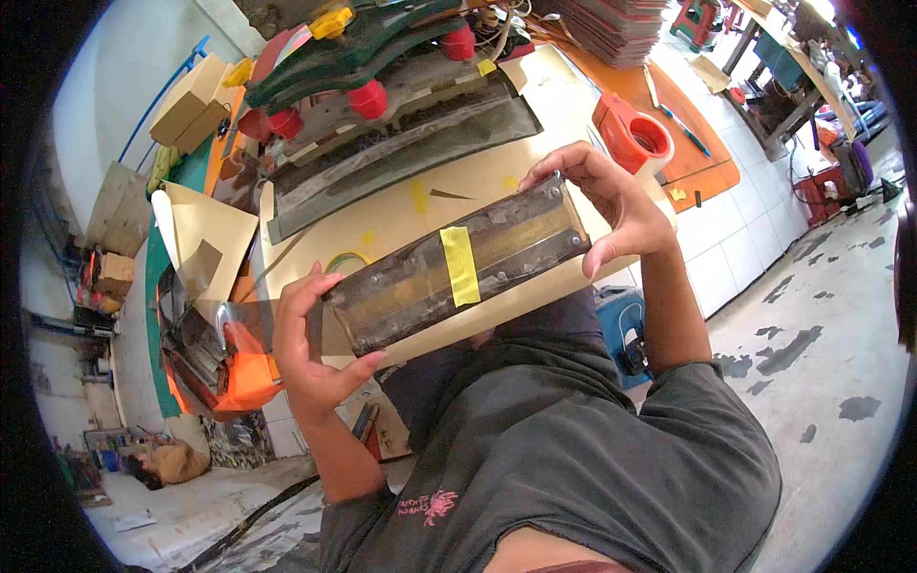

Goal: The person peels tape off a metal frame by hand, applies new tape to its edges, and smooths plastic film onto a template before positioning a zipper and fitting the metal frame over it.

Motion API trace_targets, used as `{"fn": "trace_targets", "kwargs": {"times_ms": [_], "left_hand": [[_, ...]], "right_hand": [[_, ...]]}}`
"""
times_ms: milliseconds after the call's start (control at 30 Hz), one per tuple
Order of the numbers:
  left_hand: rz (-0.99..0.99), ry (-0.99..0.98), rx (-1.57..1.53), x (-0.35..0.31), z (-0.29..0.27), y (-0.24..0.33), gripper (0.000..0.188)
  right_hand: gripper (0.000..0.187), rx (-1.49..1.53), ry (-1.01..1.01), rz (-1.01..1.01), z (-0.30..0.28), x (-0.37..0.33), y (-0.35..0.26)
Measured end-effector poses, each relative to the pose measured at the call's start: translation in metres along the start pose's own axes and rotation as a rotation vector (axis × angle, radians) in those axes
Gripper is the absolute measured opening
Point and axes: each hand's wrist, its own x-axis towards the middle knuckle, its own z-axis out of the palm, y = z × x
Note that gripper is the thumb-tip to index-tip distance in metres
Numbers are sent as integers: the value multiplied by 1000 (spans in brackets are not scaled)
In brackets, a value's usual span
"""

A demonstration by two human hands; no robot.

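Observation:
Between both hands I hold up a long dark rectangular block (401, 296) with a worn, brownish face and round fastener heads near its corners. A strip of yellow tape (460, 265) runs across its middle. It is tilted, its right end higher and farther away. My left hand (320, 349) grips the left end, thumb at the lower edge and fingers at the upper. Curled around the right end is my right hand (621, 212), its thumb at the lower corner and its fingers at the upper one. The block's back is hidden. Beneath it lies a large cream sheet (382, 244).
Beyond the block lie dark strips (420, 158) and a green frame (353, 67) with red knobs. An orange tape dispenser (630, 134) and a blue pen (686, 132) lie at right. At left are an orange container (250, 372) of dark pieces and a cardboard box (191, 100).

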Motion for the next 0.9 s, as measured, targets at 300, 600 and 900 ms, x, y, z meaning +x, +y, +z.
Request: {"fn": "trace_targets", "kwargs": {"times_ms": [300, 600, 900], "left_hand": [[78, -9, -44, -6, 1, -5, 81], [181, -13, -1, -14, 6, -9, 78], [210, -29, 146, -27, 16, -27, 67]], "right_hand": [[105, -54, -2, -74, -3, -11, 9], [99, -201, 3, -172, 4, -23, -8], [80, -535, 4, -217, 21, -33, -13]]}}
